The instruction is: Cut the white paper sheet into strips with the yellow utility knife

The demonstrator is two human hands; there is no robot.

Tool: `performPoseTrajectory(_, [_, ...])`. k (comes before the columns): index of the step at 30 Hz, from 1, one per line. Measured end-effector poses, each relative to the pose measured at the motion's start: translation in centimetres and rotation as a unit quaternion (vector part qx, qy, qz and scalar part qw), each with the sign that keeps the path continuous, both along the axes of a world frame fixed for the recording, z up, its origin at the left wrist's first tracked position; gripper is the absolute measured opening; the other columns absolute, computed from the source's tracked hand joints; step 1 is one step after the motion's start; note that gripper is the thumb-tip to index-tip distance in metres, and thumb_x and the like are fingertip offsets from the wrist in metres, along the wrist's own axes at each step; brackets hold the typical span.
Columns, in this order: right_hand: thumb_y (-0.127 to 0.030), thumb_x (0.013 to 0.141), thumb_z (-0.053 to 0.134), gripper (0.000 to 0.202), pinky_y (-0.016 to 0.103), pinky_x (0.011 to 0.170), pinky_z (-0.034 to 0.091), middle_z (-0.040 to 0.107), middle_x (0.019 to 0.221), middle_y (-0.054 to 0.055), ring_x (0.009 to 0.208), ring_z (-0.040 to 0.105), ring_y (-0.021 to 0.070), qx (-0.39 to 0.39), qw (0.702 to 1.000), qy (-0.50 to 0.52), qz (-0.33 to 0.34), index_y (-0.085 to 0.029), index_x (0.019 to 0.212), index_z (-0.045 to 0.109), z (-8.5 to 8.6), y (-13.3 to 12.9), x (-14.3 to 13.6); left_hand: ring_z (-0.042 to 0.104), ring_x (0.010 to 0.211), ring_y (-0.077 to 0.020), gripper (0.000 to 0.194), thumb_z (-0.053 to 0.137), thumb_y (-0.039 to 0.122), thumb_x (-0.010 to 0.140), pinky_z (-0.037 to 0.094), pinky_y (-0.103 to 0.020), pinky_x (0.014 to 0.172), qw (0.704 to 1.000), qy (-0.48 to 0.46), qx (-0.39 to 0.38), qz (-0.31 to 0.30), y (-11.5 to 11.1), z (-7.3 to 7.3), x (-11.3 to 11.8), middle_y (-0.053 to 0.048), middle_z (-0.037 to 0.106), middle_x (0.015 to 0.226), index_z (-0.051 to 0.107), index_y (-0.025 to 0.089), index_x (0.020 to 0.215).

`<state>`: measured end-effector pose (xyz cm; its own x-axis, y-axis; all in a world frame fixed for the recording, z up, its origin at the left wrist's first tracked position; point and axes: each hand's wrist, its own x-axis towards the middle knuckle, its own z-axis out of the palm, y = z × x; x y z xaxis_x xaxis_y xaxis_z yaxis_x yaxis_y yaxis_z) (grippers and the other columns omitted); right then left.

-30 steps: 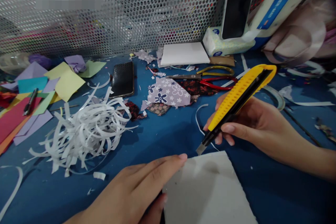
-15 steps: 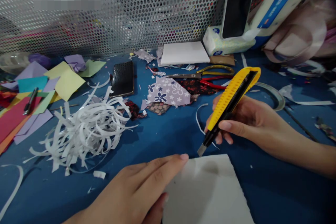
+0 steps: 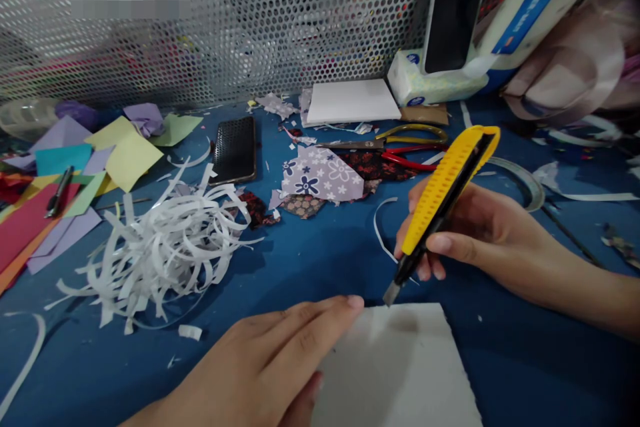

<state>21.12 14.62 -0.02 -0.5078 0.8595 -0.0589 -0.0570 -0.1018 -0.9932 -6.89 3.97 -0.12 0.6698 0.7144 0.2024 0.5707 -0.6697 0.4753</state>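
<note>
In my right hand point(image 3: 480, 233) is a yellow and black utility knife point(image 3: 445, 193), tilted with its blade down at the far edge of a white sheet point(image 3: 400, 367). My left hand point(image 3: 280, 353) lies on the left part of this sheet, its fingers stretched out together and their tips near the far edge. The thumb is partly hidden under the palm. The sheet's right edge looks slightly rough. A thin white strip point(image 3: 380, 230) curls on the blue table just left of the knife.
A heap of white paper strips point(image 3: 165, 247) lies left of centre. Behind are a black phone point(image 3: 234, 149), patterned scraps point(image 3: 323, 173), scissors point(image 3: 415, 135) and a white block point(image 3: 353, 101). Coloured papers point(image 3: 55, 213) cover the left side. A second phone point(image 3: 457, 10) leans on a tissue pack point(image 3: 435, 80).
The knife and my right hand have shifted slightly right and the blade a little nearer to me. The sheet and my left fingertips have moved slightly right and toward me.
</note>
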Motion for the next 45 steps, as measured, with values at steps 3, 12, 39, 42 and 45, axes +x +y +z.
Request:
performPoseTrajectory(3, [-0.031,0.076,0.088,0.033,0.018,0.045,0.06,0.075,0.072,-0.001,0.052,0.074,0.0151,0.015,1.0,-0.003,-0.021,-0.023,0.088,0.058,0.0,0.0,-0.1,0.068,0.123,-0.0166,0.065,0.033,0.015,0.103,0.059,-0.023,0.096,1.0,-0.004,-0.007,-0.001,0.0,-0.1,0.0,-0.005,0.065,0.142,0.015,0.028,0.164])
performPoseTrajectory(12, [-0.024,0.074,0.088,0.033,0.019,0.046,0.061,0.079,0.08,0.003,0.053,0.075,0.0158,-0.005,1.0,0.0,-0.012,-0.022,0.091,0.06,-0.1,-0.1,0.0,0.069,0.121,-0.0182,0.071,0.039,0.015,0.102,0.06,-0.025,0.095,0.999,0.01,-0.035,-0.002,-0.1,0.1,-0.1,-0.004,0.063,0.144,0.01,0.032,0.164])
performPoseTrajectory(39, [-0.029,0.078,0.087,0.037,0.021,0.049,0.062,0.077,0.078,0.003,0.053,0.072,0.0147,-0.028,0.998,-0.01,0.056,-0.021,0.098,0.057,0.0,0.3,0.4,0.066,0.126,-0.0189,0.063,0.038,0.023,0.108,0.056,-0.029,0.102,0.997,0.053,-0.055,0.012,-0.7,1.3,0.0,-0.003,0.061,0.147,0.013,0.031,0.165])
performPoseTrajectory(42, [-0.03,0.079,0.086,0.036,0.02,0.049,0.062,0.077,0.079,0.002,0.053,0.072,0.0134,-0.03,0.998,-0.005,0.061,-0.021,0.098,0.057,0.0,0.4,0.4,0.066,0.127,-0.0184,0.06,0.036,0.026,0.109,0.056,-0.029,0.102,0.997,0.053,-0.053,0.01,-0.5,1.2,0.1,-0.003,0.061,0.146,0.012,0.03,0.164])
performPoseTrajectory(45, [-0.03,0.08,0.085,0.035,0.02,0.051,0.062,0.076,0.079,0.002,0.054,0.072,0.0127,-0.034,0.997,-0.008,0.062,-0.021,0.099,0.057,0.0,0.4,0.4,0.067,0.125,-0.0196,0.061,0.036,0.024,0.109,0.058,-0.029,0.099,0.998,0.046,-0.04,0.0,-0.2,1.1,0.2,-0.003,0.062,0.145,0.012,0.028,0.165])
